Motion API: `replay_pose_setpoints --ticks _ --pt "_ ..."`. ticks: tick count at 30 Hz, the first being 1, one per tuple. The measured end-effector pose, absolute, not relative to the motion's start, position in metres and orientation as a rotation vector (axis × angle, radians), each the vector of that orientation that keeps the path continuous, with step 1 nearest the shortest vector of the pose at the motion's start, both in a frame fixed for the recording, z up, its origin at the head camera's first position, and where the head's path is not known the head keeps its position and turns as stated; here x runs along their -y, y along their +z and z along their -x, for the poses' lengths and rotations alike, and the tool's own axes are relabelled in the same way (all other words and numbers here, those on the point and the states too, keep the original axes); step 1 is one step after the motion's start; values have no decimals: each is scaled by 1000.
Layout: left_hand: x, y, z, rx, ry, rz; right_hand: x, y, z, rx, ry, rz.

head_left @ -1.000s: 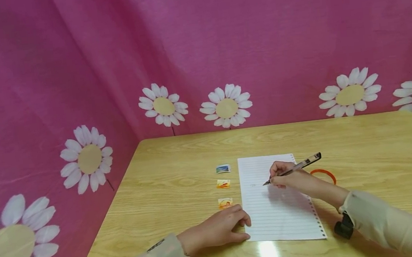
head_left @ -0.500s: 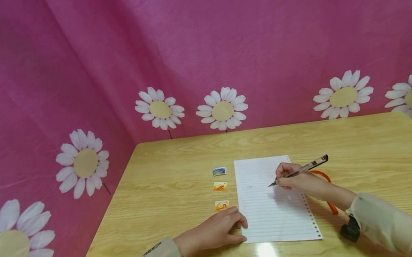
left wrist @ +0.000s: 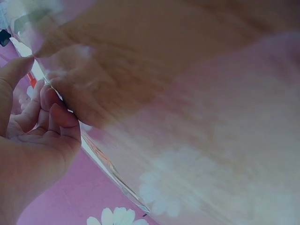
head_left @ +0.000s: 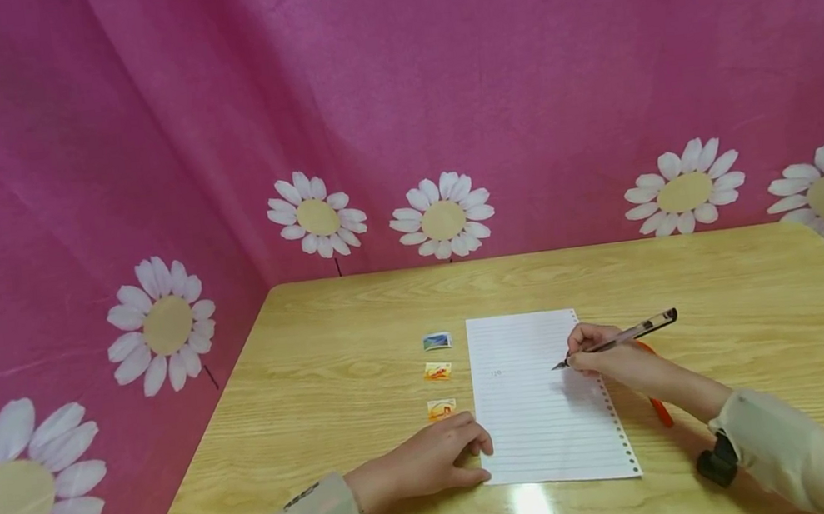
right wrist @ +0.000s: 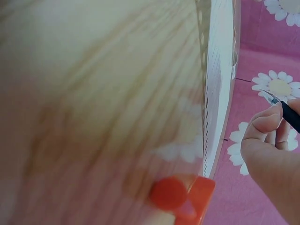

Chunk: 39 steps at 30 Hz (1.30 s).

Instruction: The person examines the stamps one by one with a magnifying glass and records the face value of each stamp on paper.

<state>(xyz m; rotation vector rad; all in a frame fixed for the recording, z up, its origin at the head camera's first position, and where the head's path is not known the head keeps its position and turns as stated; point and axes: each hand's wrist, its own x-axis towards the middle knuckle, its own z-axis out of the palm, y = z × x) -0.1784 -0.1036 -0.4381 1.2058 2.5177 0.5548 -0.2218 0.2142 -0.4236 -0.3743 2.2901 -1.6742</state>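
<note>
My right hand [head_left: 606,354] pinches a pen [head_left: 634,329] with a see-through barrel and dark ends. In the right wrist view the pen [right wrist: 291,116] has its tip raised off the sheet. Below it lies a lined sheet of paper [head_left: 544,436] with holes down its right edge. Small faint marks like digits [head_left: 495,374] stand on its upper left part. My left hand [head_left: 433,457] rests at the sheet's lower left edge, thumb and fingertips right on that edge, fingers loosely bent.
Left of the sheet, three small stamp-like pictures form a column: a blue one [head_left: 437,341], a yellow-orange one [head_left: 437,371] and another yellow-orange one [head_left: 441,409]. An orange curved object [head_left: 660,413] lies partly hidden under my right forearm. A pink flowered cloth [head_left: 545,92] hangs behind the wooden table [head_left: 343,323].
My right hand has shifted to the right over the sheet with the pen, away from the small marks. The left hand stays at the sheet's edge; the head view has shifted slightly.
</note>
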Motion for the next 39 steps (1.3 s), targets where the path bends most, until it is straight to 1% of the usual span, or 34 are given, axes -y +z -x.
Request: replay_pose_setpoints --ticks 9,29,34,39 --pt "104 -440 180 -2509 567 -1214 -228 -426 219 -2307 -1698 342" --pt "104 -438 178 -2492 585 -1185 -258 -435 214 -2250 -1828 431" --pt "103 -436 178 -2485 588 -1173 -266 -432 211 -2311 -1772 361" --pt "103 -436 177 -2486 585 -1174 -271 -432 209 -2328 -1772 371"
